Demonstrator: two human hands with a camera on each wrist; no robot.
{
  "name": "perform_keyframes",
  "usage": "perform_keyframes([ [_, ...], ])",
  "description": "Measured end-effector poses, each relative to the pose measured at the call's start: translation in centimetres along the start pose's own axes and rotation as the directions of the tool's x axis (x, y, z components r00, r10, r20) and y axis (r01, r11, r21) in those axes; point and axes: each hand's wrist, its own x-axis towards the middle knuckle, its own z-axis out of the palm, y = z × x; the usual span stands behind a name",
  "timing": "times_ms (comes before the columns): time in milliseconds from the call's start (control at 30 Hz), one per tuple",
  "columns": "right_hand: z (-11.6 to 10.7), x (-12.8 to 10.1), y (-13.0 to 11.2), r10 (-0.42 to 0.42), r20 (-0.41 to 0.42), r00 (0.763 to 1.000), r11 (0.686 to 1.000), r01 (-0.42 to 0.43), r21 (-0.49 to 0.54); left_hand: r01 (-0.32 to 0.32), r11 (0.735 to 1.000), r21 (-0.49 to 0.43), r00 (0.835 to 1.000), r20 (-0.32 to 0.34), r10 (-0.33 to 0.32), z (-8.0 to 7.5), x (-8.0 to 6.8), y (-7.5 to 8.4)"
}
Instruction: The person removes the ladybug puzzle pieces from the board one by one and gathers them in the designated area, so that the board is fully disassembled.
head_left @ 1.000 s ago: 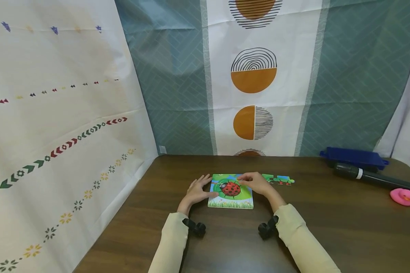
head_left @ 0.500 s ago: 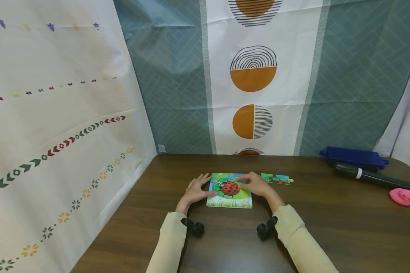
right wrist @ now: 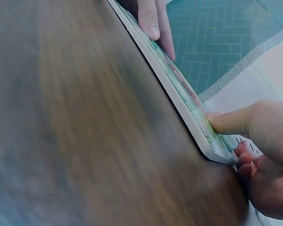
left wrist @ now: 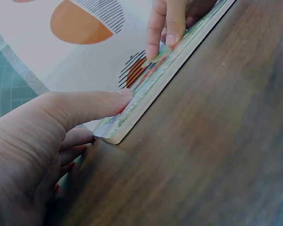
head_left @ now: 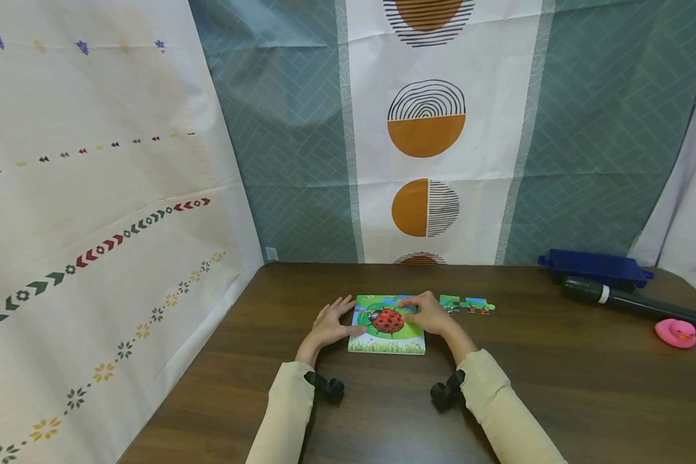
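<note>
A square ladybird puzzle board point(head_left: 386, 335) lies flat on the dark wooden table point(head_left: 557, 386). My left hand point(head_left: 327, 325) rests at its left edge with the fingers spread, and the thumb point(left wrist: 108, 101) presses on the board's point(left wrist: 146, 92) near corner. My right hand point(head_left: 428, 313) lies over the upper right part of the picture. Two of its fingers point(left wrist: 166, 23) press down on the board's top. In the right wrist view its thumb point(right wrist: 226, 121) touches the board's point(right wrist: 179, 92) surface near the corner, with the other fingers curled beside the edge. Neither hand holds a loose piece that I can see.
Loose green puzzle pieces point(head_left: 466, 303) lie just right of the board. At the far right are a dark blue box point(head_left: 594, 267), a black cylinder point(head_left: 629, 301) and a pink rubber duck point(head_left: 675, 333). Patterned cloth walls close in the left and back.
Both hands stay on the board in much the same place. The view has only drifted slightly.
</note>
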Motion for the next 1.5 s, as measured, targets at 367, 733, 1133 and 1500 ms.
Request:
perform_keyframes([
  [367, 0.23, 0.03, -0.04, 0.04, -0.029, 0.999, 0.999, -0.039, 0.008, -0.005, 1.0, -0.005, 1.0, -0.004, 0.005, -0.13, -0.07, 0.08],
  [733, 0.3, 0.07, 0.27, 0.013, -0.066, 0.998, 1.0, -0.011, 0.024, -0.011, 1.0, -0.017, 1.0, -0.009, 0.011, -0.16, -0.06, -0.04],
  [1133, 0.11, -0.11, 0.49, 0.032, -0.131, 0.991, 0.989, -0.012, 0.149, -0.012, 0.999, -0.032, 1.0, 0.004, 0.012, -0.06, -0.04, 0.13],
  [1500, 0.21, 0.09, 0.06, 0.057, -0.281, 0.958, 0.954, 0.03, 0.298, -0.004, 0.999, -0.035, 1.0, 0.003, 0.005, -0.14, -0.09, 0.21],
])
